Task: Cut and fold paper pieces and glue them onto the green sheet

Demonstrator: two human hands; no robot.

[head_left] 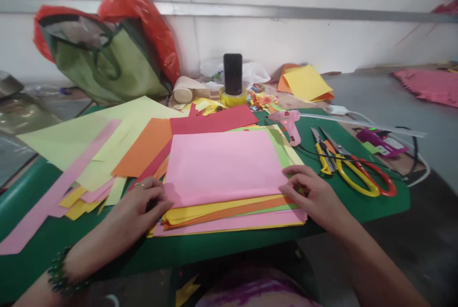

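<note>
A pink sheet of paper [223,168] tops a stack of coloured paper [229,211] with yellow, orange, green and pink edges showing at the front. My left hand [152,204], with a ring on one finger, is closed at the sheet's left edge, its thumb on the near corner. At the right edge, my right hand [307,192] pinches the same sheet between thumb and curled fingers. The sheet's near edge bends slightly over the layers below. How many layers each hand grips is hidden.
On the green mat [379,202] at right lie a pink glue gun [290,123], a yellow cutter knife [324,154] and scissors [358,175] under a cord. Paper strips [67,187] cover the left. Behind stand a phone [233,73] and a green bag [107,63].
</note>
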